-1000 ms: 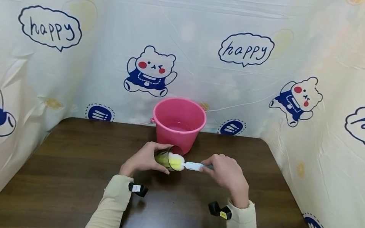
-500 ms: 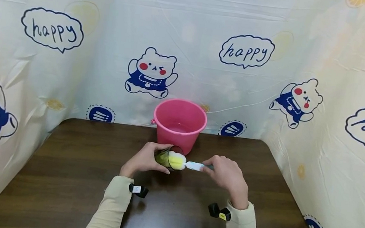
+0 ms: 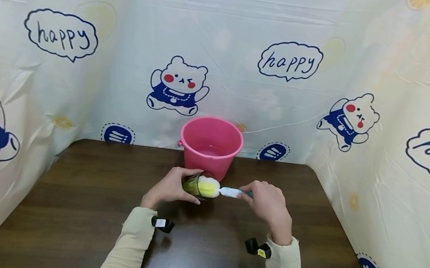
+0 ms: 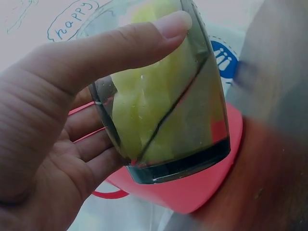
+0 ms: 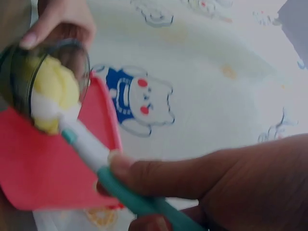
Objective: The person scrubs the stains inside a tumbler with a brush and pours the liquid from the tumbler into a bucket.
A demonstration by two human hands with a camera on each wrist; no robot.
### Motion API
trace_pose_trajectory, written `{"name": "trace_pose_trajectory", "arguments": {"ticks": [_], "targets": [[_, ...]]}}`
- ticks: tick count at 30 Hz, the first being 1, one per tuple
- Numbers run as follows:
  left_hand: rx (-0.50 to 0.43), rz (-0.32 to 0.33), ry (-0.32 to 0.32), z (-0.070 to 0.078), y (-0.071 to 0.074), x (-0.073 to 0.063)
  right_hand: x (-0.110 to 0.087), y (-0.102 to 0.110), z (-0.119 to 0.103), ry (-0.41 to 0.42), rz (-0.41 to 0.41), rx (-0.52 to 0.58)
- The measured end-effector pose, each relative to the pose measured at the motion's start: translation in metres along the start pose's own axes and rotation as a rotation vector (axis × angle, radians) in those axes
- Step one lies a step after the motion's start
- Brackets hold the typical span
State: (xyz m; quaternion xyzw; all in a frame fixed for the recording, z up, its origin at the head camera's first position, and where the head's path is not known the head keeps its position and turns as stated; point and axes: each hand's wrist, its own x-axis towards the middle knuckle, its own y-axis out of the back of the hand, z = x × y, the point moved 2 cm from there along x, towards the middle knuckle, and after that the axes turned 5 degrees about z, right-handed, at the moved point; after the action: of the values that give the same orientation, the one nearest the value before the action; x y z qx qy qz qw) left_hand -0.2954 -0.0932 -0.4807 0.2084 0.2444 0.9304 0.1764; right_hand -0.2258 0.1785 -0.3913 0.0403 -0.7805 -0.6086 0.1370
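My left hand [image 3: 171, 186] grips a dark tinted glass cup [image 4: 192, 110], tipped on its side with the mouth toward the right. In the left wrist view the thumb lies across the near side, and the other fingers reach round behind. A sponge cup brush has its yellow and white head [image 3: 208, 187] inside the cup, part of it showing at the mouth. My right hand [image 3: 269, 204] holds the brush by its white and teal handle [image 5: 126, 195], thumb on top. Cup and brush are held in front of the pink bucket [image 3: 213, 163].
The bucket stands at the back of the dark wooden table [image 3: 87, 207], near the printed cloth [image 3: 236, 32] that hangs behind and at both sides. Each wrist wears a small black camera, such as the left one [image 3: 162, 223].
The brush turns and shifts very slightly in the cup as my right hand moves a little. My left hand keeps the cup in nearly the same spot.
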Motion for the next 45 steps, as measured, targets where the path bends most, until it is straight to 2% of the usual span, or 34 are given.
{"name": "trace_pose_trajectory", "arguments": {"ticks": [3,9,15,19,24,28,32,35,41,45], "targets": [[-0.002,-0.008,-0.003,-0.001,-0.001,-0.001,-0.004,0.001,-0.007,0.0,-0.008,-0.019],[-0.006,0.001,-0.001,-0.004,0.0,-0.002,-0.005,0.006,-0.01,0.062,0.013,0.0],[-0.008,0.03,-0.017,-0.004,0.002,-0.001,0.001,0.003,-0.003,0.009,0.018,0.003],[-0.005,0.017,-0.014,-0.003,0.001,-0.002,0.0,-0.001,-0.009,-0.012,-0.005,-0.021],[0.006,-0.01,-0.014,-0.006,-0.001,-0.003,-0.005,0.001,-0.016,0.048,-0.02,-0.013],[0.017,-0.001,-0.022,-0.008,-0.002,-0.002,-0.003,0.005,-0.01,0.085,0.015,0.0],[0.021,0.008,-0.021,-0.007,-0.002,-0.001,0.002,0.004,-0.001,0.075,0.036,0.002],[0.012,0.013,-0.022,-0.006,-0.001,-0.001,0.004,0.001,0.002,0.051,0.019,0.009],[-0.002,0.001,-0.021,-0.007,-0.003,-0.002,-0.001,0.0,-0.002,0.042,-0.067,0.044],[-0.012,0.001,-0.011,-0.007,-0.005,-0.002,-0.003,0.002,0.001,0.05,-0.054,0.079]]}}
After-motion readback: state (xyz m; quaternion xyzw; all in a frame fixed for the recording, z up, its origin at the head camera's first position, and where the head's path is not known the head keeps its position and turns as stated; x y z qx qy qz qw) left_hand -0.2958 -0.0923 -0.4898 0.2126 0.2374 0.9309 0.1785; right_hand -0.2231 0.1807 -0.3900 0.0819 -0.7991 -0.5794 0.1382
